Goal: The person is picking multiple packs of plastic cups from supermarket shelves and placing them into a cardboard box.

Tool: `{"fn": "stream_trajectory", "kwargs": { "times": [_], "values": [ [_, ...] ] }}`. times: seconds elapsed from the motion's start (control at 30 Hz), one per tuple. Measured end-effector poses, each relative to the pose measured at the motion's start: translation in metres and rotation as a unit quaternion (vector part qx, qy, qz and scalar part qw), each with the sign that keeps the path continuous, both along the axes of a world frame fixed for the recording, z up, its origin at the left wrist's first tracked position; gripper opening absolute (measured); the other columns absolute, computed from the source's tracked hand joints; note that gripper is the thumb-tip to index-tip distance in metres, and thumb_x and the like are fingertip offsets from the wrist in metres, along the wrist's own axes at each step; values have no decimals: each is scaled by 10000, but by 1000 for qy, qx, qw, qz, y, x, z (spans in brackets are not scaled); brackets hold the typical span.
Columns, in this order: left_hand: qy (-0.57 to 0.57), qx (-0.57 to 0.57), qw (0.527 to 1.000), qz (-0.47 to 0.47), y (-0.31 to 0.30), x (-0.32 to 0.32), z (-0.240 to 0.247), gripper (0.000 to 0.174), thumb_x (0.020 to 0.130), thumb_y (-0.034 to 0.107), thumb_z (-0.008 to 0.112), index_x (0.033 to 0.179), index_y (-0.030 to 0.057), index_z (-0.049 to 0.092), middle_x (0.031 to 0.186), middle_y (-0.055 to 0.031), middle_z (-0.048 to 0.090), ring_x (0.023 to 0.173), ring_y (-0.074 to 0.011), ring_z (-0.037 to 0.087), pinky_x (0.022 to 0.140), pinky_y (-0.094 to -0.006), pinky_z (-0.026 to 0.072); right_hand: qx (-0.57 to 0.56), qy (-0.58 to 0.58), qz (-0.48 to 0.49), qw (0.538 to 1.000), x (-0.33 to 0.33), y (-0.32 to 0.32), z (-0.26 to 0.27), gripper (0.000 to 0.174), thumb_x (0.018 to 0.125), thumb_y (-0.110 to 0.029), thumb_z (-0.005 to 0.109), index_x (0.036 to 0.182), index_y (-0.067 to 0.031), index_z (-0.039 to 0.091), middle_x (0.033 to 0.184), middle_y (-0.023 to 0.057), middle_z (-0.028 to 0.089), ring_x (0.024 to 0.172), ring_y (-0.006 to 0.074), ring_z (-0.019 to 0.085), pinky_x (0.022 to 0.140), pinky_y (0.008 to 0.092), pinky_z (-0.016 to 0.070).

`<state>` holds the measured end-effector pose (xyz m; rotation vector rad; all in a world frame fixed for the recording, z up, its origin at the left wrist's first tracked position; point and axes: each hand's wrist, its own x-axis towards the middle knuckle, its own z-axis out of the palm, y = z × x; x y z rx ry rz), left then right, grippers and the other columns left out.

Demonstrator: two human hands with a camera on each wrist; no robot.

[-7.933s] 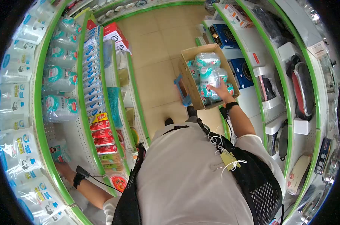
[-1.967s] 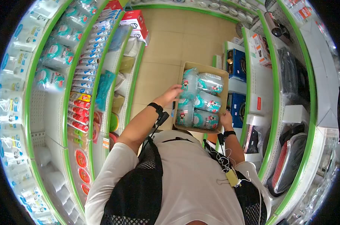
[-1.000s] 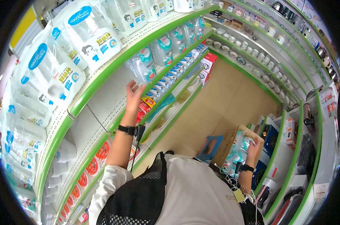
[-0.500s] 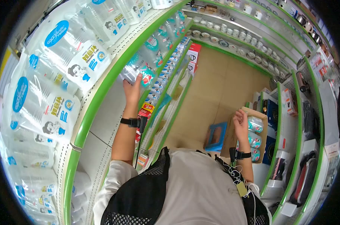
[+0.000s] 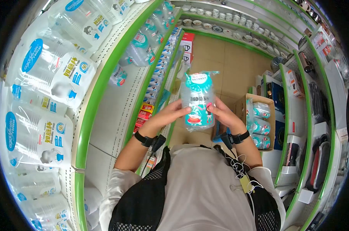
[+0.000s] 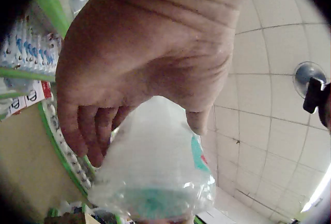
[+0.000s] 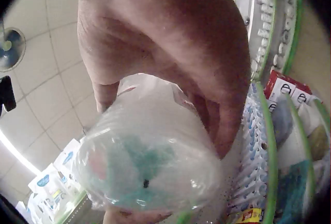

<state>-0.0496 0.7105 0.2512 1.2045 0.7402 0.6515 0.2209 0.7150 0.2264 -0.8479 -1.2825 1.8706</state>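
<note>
A pack of disposable plastic cups [image 5: 198, 101] in clear wrap with teal print is held upright in front of the body. My left hand [image 5: 167, 114] grips its left side, thumb on the front, and my right hand [image 5: 228, 115] grips the right side the same way. In the left wrist view the fingers of the left hand [image 6: 139, 53] curl round the wrapped cups [image 6: 155, 157]. The right wrist view has the right hand [image 7: 165, 43] round the other side of the pack [image 7: 150, 146]. At the right, a cardboard box [image 5: 245, 111] holds several similar packs [image 5: 261, 127].
On the left shelf stand more teal cup packs [image 5: 139, 50], with one lying pack [image 5: 117, 75] nearer. Larger cup packs [image 5: 47, 133] fill the shelf above. A blue-framed item [image 5: 217, 134] stands on the floor beside the box. Shelving with boxed stoves [image 5: 275, 92] lines the right.
Half a second ago my left hand was at a cup pack on the left shelf and my right hand was by the box. Now both hands hold a pack in the middle.
</note>
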Motion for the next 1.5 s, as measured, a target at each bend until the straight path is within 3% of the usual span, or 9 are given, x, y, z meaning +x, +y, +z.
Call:
{"fn": "stream_trajectory", "kwargs": {
  "times": [0.1, 0.27, 0.37, 0.5, 0.73, 0.87, 1.13, 1.37, 1.5],
  "values": [
    [104, 125, 961, 223, 19, -42, -2, 584, 958, 320, 708, 1386, -17, 499, 1293, -124, 612, 1182, -185, 580, 1032, -339, 451, 27, -6, -44, 999, 27, -12, 0, 720, 1005, -294, 637, 1580, -60, 271, 1465, 77, 484, 1340, 188, 455, 1117, 365, 387],
    [108, 373, 655, 648, 100, -187, -35, 687, 854, 273, 828, 1372, -40, 503, 1348, -165, 585, 1210, -260, 564, 1042, -367, 437, -23, 8, -267, 963, 103, -49, -22, 639, 999, -235, 633, 1542, -57, 347, 1405, 59, 537, 1249, 177, 511, 1087, 349, 390],
    [287, 331, 646, 625, 117, -236, -33, 789, 809, 248, 875, 1426, -5, 452, 1407, -197, 526, 1248, -298, 545, 1060, -395, 443, -23, 31, -348, 937, 163, -73, -52, 575, 1021, -262, 605, 1511, -54, 387, 1429, 50, 515, 1266, 186, 500, 1097, 364, 377],
    [165, 183, 738, 629, 135, -239, -34, 934, 783, 244, 896, 1506, -22, 367, 1534, -210, 421, 1335, -320, 488, 1124, -411, 394, 0, 72, -427, 901, 195, -103, -40, 551, 1039, -284, 580, 1504, -53, 396, 1444, 54, 512, 1310, 193, 487, 1114, 380, 366],
    [48, 110, 804, 582, 128, -274, -56, 798, 965, 622, 480, 1540, 80, 375, 1567, -108, 412, 1419, -307, 417, 1140, -440, 379, 19, 47, -497, 867, 248, -125, -45, 525, 1044, -380, 562, 1440, -54, 452, 1406, 72, 550, 1327, 223, 493, 1138, 434, 368],
    [-200, -8, 818, 540, 51, -192, 14, 670, 1010, 614, 429, 1498, 156, 463, 1509, -57, 501, 1414, -273, 429, 1152, -493, 336, 10, 69, -487, 871, 287, -121, -50, 547, 1048, -396, 545, 1457, -51, 434, 1435, 83, 537, 1333, 231, 499, 1146, 440, 357],
    [-99, -90, 783, 607, -45, -72, 47, 741, 951, 715, 448, 1537, 265, 396, 1580, -70, 388, 1441, -367, 352, 1078, -673, 353, -5, -55, -566, 822, 397, -102, -59, 675, 907, -253, 773, 1406, 42, 428, 1318, 136, 587, 1190, 230, 583, 1031, 373, 455],
    [-75, -94, 812, 571, -84, 20, 1, 858, 905, 752, 516, 1559, 225, 341, 1588, -115, 322, 1411, -398, 365, 993, -705, 441, 61, -388, -338, 855, 474, -89, -101, 847, 785, -124, 863, 1470, 0, 381, 1271, 143, 596, 1173, 207, 581, 1023, 355, 477],
    [-66, -139, 820, 551, -97, 97, -7, 789, 965, 719, 432, 1547, 189, 374, 1570, -99, 390, 1411, -377, 396, 1088, -632, 416, 101, -483, -113, 862, 503, -89, -147, 979, 592, -138, 911, 1459, -102, 459, 1418, 204, 560, 1311, 425, 521, 1113, 417, 421]
  ]
}}
